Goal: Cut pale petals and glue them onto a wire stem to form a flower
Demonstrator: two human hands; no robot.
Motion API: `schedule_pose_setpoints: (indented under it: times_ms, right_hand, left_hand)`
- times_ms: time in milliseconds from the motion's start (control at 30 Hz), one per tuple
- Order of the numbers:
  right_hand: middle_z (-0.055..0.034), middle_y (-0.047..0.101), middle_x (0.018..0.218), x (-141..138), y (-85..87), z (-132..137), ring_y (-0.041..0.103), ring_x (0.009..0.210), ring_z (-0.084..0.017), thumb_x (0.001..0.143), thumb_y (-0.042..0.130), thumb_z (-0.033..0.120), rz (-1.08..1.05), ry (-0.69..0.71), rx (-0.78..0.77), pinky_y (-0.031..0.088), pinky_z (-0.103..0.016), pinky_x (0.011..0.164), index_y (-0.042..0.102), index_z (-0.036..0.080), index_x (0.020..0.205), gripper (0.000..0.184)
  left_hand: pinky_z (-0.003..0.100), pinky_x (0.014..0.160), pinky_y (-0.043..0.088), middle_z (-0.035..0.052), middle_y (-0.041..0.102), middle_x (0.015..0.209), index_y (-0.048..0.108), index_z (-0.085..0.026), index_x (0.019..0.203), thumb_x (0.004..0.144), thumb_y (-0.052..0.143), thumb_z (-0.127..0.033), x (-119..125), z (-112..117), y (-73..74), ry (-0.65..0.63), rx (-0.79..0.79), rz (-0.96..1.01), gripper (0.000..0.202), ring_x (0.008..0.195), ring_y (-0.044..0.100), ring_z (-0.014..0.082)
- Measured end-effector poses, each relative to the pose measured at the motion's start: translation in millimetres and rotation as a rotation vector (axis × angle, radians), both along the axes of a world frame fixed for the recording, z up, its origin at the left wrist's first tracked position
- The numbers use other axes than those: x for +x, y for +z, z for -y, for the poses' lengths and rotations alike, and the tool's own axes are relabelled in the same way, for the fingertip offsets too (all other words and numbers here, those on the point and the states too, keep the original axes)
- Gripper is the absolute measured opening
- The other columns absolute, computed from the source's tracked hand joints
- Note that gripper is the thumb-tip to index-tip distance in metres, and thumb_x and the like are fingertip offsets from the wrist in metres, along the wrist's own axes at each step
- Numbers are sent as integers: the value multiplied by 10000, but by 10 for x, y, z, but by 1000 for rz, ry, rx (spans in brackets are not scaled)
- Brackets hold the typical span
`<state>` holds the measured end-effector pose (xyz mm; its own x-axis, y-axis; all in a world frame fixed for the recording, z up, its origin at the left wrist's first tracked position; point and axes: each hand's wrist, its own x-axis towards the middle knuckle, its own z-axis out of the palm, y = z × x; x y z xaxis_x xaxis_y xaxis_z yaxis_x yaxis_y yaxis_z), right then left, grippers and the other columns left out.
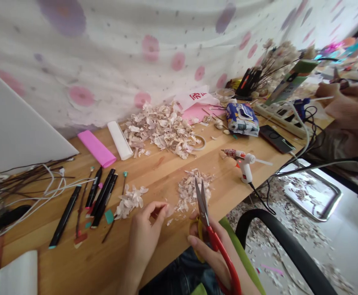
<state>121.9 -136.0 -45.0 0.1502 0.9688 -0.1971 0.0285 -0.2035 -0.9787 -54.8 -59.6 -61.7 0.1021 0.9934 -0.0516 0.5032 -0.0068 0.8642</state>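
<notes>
My right hand (209,250) is shut on red-handled scissors (217,241), whose steel blades (201,200) point up, slightly apart, beside a heap of pale shaved petal-like flakes (194,190). My left hand (144,229) pinches a small pale flake (169,211) at its fingertips, close to that heap. To the left lies a smaller cluster of pale flakes (130,200). A much larger pile of flakes (160,130) sits farther along the wooden table (163,162).
Several black markers (102,197) and a white-and-orange glue gun (245,164) lie on the table. Cables, a power strip (279,116), and a phone (274,138) crowd the right. Another person's hand (347,106) is at far right. Flakes litter the floor (289,229).
</notes>
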Motion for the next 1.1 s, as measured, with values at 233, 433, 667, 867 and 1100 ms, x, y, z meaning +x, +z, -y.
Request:
schedule_pose_setpoints:
  times_ms: [233,433,667,867,1100]
  right_hand:
    - [26,636,754,-263,14,-201,599,644,-160,784,781,401,-130,-94,51,517,-253,603,562,235,1124,437]
    - [34,602,732,-304,39,-192,599,634,-161,816,734,414,-61,-168,64,531,-268,608,561,238,1054,342]
    - [34,561,711,-302,12,-211,561,609,-172,853,709,535,-70,-182,102,507,-286,578,560,262,1079,384]
    - [-56,660,909,-155,69,-21,650,791,-241,864,618,715,-47,101,185,551,-332,728,578,242,1297,642]
    - [-289,446,1541,-103,-227,134,442,1397,-498,599,579,941,59,290,198,334,-608,1150,381,124,1526,1252]
  left_hand:
    - [297,692,555,30,788,758,754,-227,776,851,691,-429,102,231,234,55,1,95,225,723,732,214]
    - [310,711,627,82,818,825,787,-202,813,812,713,-393,182,271,294,110,-74,285,205,767,779,241]
    - [309,678,657,110,820,789,801,-170,797,713,788,-388,288,225,286,204,-193,541,234,722,790,250]
    - [281,700,650,87,821,854,801,-191,841,788,760,-357,205,175,328,310,130,333,179,754,782,218]
    - [309,767,624,42,820,899,789,-237,920,844,748,-234,178,167,455,371,616,54,87,758,766,196]
